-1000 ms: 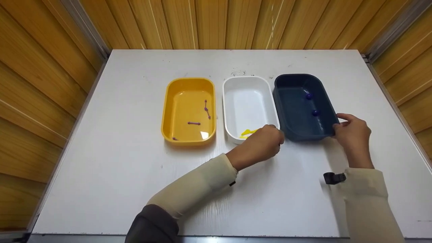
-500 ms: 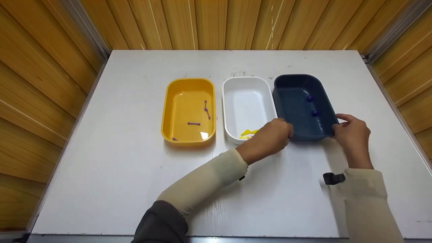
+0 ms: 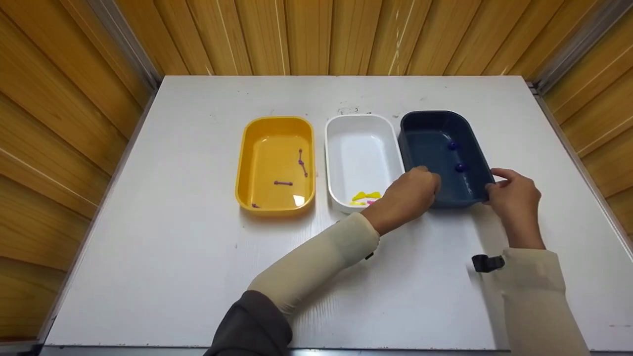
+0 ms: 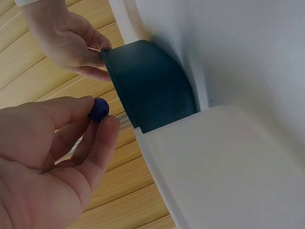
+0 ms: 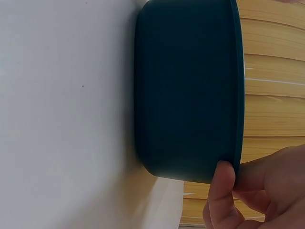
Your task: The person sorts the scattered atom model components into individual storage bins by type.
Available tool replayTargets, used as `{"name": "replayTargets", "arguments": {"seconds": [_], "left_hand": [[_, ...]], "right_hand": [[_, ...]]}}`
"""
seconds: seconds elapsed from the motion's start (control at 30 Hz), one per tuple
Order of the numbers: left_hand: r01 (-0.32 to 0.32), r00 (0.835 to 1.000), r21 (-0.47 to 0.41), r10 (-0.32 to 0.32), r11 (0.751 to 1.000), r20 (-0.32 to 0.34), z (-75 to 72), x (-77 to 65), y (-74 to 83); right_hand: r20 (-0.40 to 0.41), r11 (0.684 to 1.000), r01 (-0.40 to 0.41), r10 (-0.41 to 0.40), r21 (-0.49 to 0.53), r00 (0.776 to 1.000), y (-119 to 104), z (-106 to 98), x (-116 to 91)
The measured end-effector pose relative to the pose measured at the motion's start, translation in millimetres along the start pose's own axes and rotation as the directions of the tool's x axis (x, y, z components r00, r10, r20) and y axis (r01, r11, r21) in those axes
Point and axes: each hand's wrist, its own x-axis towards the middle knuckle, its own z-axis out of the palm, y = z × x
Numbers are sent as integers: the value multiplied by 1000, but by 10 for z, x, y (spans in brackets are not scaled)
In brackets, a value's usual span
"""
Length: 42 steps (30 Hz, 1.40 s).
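Note:
Between thumb and fingers, my left hand (image 3: 408,195) pinches a small dark blue ball (image 4: 98,110), plain in the left wrist view but hidden in the head view. That hand is over the near left corner of a dark blue bin (image 3: 430,148). Two blue beads (image 3: 460,167) lie inside this bin. At its near right corner, my right hand (image 3: 514,202) grips the rim, the thumb (image 5: 222,179) against the outer wall in the right wrist view. Left of the dark bin stands a white bin (image 3: 330,163) with yellow pieces (image 3: 366,195) and a bit of pink at its near end.
A yellow bin (image 3: 241,173) stands farther left and holds several thin purple sticks (image 3: 283,183). All three bins sit in a row on a white table (image 3: 163,237). Wood-plank walls (image 3: 306,34) enclose the back and sides.
My left hand has moved right, from the white bin's near right corner to over the dark blue bin's near left corner. The right hand keeps its grip on the rim.

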Motion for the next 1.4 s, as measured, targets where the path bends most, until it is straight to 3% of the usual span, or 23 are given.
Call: {"name": "replayTargets", "arguments": {"seconds": [0.27, 0.53, 0.77, 0.93, 1.2, 1.4], "left_hand": [[51, 999, 11, -51, 999, 15, 50, 73, -13], [22, 999, 117, -17, 993, -44, 104, 96, -55], [55, 998, 85, -53, 995, -28, 87, 77, -44], [81, 997, 64, -80, 995, -19, 37, 16, -39], [64, 997, 60, -61, 996, -47, -92, -166, -94], [36, 993, 108, -23, 994, -117, -168, -386, -194]], "right_hand": [[5, 1000, -6, 6, -4, 1000, -24, 24, -6], [-44, 998, 40, -42, -50, 998, -24, 45, -28], [-36, 998, 46, -48, -54, 998, -12, 20, -24], [-21, 998, 36, -37, -53, 999, -3, -3, -21], [-12, 999, 32, -32, -29, 999, 9, -22, 4], [-55, 995, 67, -71, -79, 996, 43, 0, -11]]}}
